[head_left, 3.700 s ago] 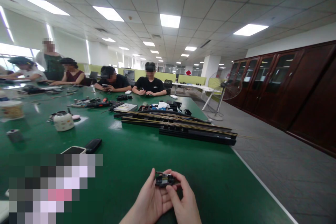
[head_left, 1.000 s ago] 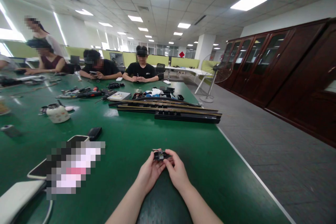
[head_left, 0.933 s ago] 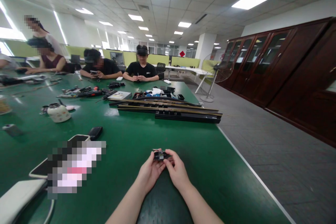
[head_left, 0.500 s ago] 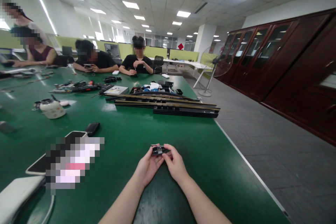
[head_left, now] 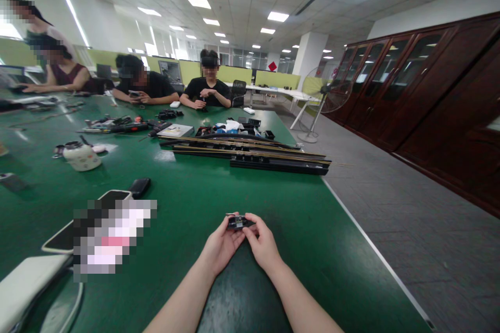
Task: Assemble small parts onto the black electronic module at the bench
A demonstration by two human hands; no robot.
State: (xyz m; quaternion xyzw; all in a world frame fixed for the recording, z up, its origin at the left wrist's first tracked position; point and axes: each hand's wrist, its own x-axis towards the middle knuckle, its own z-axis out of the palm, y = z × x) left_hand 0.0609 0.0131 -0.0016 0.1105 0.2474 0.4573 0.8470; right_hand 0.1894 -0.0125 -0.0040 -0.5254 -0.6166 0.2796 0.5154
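A small black part [head_left: 236,222] with a silvery metal piece on it is held between both hands above the green table [head_left: 187,197]. My left hand [head_left: 222,246] grips its left end, with the palm turned up and the fingers running beneath it. At its right end, my right hand [head_left: 261,239] pinches it between thumb and fingers. The underside of the part is hidden by the fingers.
Long black rails [head_left: 279,166] with thin brass-coloured rods lie across the table ahead. On the left are a phone [head_left: 84,223], a white jar [head_left: 82,157] and a black case [head_left: 139,187]. Several people sit or stand beyond; a fan [head_left: 320,101] stands right.
The view has shifted slightly, so the background sits a little further right. Both hands keep the same hold on the black part.
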